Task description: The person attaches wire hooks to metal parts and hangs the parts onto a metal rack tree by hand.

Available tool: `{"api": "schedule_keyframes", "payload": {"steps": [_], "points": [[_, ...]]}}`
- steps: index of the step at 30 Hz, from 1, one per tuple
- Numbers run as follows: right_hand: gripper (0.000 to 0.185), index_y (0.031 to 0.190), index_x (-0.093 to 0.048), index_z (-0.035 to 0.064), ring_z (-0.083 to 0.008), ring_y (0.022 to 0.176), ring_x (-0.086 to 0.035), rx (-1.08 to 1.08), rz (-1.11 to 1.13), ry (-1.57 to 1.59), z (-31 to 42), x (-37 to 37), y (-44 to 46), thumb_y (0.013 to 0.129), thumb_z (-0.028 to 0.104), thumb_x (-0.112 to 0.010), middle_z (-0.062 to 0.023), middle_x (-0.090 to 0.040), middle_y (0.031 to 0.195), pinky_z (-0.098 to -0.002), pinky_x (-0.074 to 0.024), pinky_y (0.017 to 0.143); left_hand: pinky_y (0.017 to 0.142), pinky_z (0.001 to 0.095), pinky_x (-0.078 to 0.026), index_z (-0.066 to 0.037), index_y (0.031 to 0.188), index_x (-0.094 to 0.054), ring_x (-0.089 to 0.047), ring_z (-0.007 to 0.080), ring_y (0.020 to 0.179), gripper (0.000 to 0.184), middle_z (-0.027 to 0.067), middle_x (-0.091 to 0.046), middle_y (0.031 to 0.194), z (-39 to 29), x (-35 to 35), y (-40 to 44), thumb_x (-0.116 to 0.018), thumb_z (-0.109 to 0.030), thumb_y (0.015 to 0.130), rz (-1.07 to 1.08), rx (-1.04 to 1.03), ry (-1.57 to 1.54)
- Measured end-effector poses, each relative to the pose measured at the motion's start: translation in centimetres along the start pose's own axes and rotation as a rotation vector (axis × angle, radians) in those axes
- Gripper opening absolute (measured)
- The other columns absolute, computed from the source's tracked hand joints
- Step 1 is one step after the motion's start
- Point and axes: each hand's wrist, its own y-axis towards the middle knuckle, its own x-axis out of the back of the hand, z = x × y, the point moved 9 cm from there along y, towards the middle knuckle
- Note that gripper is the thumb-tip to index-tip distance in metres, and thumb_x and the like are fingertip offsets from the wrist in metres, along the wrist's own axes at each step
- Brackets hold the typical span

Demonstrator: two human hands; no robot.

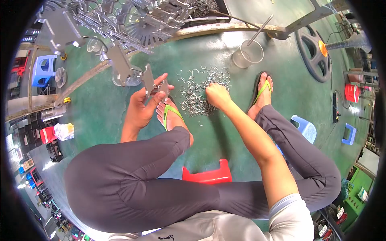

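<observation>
My left hand (141, 105) is closed on a small metal bracket (164, 86), the lowest piece of a chain of flat metal plates (120, 61) linked by wire hooks. The chain comes down from the upper left. My right hand (218, 95) is at the right side of a loose pile of small metal hooks (191, 96) on the green floor. Its fingers are curled inward, and whatever they hold is hidden beneath the hand.
Many metal parts (132, 20) hang at the upper left by a metal frame bar (225, 28). A clear plastic cup (248, 54) with a rod stands beyond the pile. Around me are a red stool (209, 173), a blue stool (305, 128) and a black wheel-shaped base (311, 52).
</observation>
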Motion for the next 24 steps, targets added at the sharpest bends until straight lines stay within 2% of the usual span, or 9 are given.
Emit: {"api": "schedule_keyframes", "payload": {"steps": [3,6,11,13,16,18,20,22,24], "points": [[0.014,0.077,-0.073,-0.002,-0.0383,0.085,-0.072,-0.036,-0.022,0.004,-0.6,0.6,0.3,0.075,0.011,-0.069,-0.0213,-0.071,0.087,-0.0477,-0.0596,0.08,0.099,0.0359,-0.052,-0.002,0.143,-0.06,-0.067,0.0169,0.111,0.044,0.0105,-0.072,0.128,-0.3,0.0,0.1,-0.067,-0.015,0.102,-0.005,-0.017,-0.004],[0.025,0.076,-0.07,-0.0039,-0.0392,0.084,-0.071,-0.275,-0.17,0.32,-3.4,2.6,-0.6,0.074,0.021,-0.07,-0.0232,-0.07,0.085,-0.0488,-0.0572,0.074,0.101,0.0381,-0.053,-0.001,0.145,-0.058,-0.067,0.0209,0.118,0.045,0.0107,-0.07,0.132,0.2,0.2,-0.2,-0.066,-0.015,0.103,0.02,-0.003,0.017],[0.024,0.078,-0.069,-0.003,-0.0108,0.061,-0.06,-0.534,-0.379,0.851,-6.8,8.8,-2.1,0.077,0.02,-0.077,-0.006,-0.066,0.065,-0.0316,-0.0516,0.059,0.102,0.0364,-0.052,-0.005,0.146,-0.059,-0.066,0.0171,0.116,0.044,0.0081,-0.071,0.131,0.3,0.3,-0.2,-0.066,-0.013,0.103,0.029,0.017,0.044],[0.017,0.081,-0.068,-0.0016,-0.009,0.059,-0.06,-0.506,-0.413,1.031,-6.9,11.1,-1.6,0.082,0.014,-0.076,-0.0037,-0.066,0.067,-0.0284,-0.0506,0.055,0.097,0.0323,-0.052,-0.008,0.146,-0.059,-0.064,0.0117,0.11,0.046,0.0065,-0.074,0.124,0.0,0.1,-0.4,-0.068,-0.014,0.102,0.015,0.0,0.071],[0.011,0.099,-0.066,-0.0039,-0.0109,0.067,-0.066,-0.223,-0.508,1.342,-4.2,18.4,0.4,0.092,0.003,-0.071,-0.0045,-0.068,0.081,-0.0271,-0.0561,0.057,0.093,0.0296,-0.052,-0.009,0.147,-0.059,-0.064,0.0084,0.108,0.046,0.0035,-0.075,0.122,0.0,0.2,0.0,-0.068,-0.013,0.101,0.014,-0.056,0.095],[0.009,0.104,-0.068,-0.0028,-0.0116,0.078,-0.07,-0.015,-0.545,1.41,0.4,27.2,0.8,0.095,0.0,-0.068,-0.0052,-0.07,0.09,-0.0269,-0.0583,0.07,0.091,0.0292,-0.053,-0.012,0.149,-0.058,-0.064,0.0082,0.106,0.048,0.0013,-0.075,0.123,-0.3,0.0,-0.1,-0.068,-0.015,0.102,0.009,-0.09,0.059],[0.008,0.102,-0.069,-0.0044,-0.0106,0.082,-0.069,0.22,-0.586,1.356,6.5,37.8,-0.2,0.095,-0.005,-0.065,-0.0057,-0.07,0.094,-0.0273,-0.0584,0.075,0.095,0.0313,-0.051,-0.012,0.15,-0.056,-0.062,0.0081,0.104,0.049,0.0025,-0.075,0.121,-0.2,0.0,-0.5,-0.066,-0.019,0.103,0.043,0.005,0.084],[0.013,0.102,-0.07,-0.0057,-0.0127,0.083,-0.069,0.487,-0.732,0.916,11.2,47.6,-2.0,0.092,-0.009,-0.063,-0.0073,-0.069,0.096,-0.0268,-0.0581,0.075,0.096,0.0322,-0.05,-0.013,0.151,-0.055,-0.061,0.0079,0.102,0.049,0.0026,-0.075,0.119,-0.6,-0.2,-0.2,-0.066,-0.021,0.104,0.068,0.052,0.12],[0.016,0.103,-0.072,-0.0053,-0.0158,0.078,-0.068,0.569,-0.805,0.959,15.0,54.3,-2.8,0.089,-0.01,-0.064,-0.0103,-0.069,0.093,-0.0267,-0.056,0.071,0.095,0.0318,-0.05,-0.015,0.152,-0.054,-0.06,0.0075,0.099,0.05,0.0018,-0.075,0.119,-1.1,-0.4,0.0,-0.065,-0.022,0.104,0.088,0.048,0.172]]}}
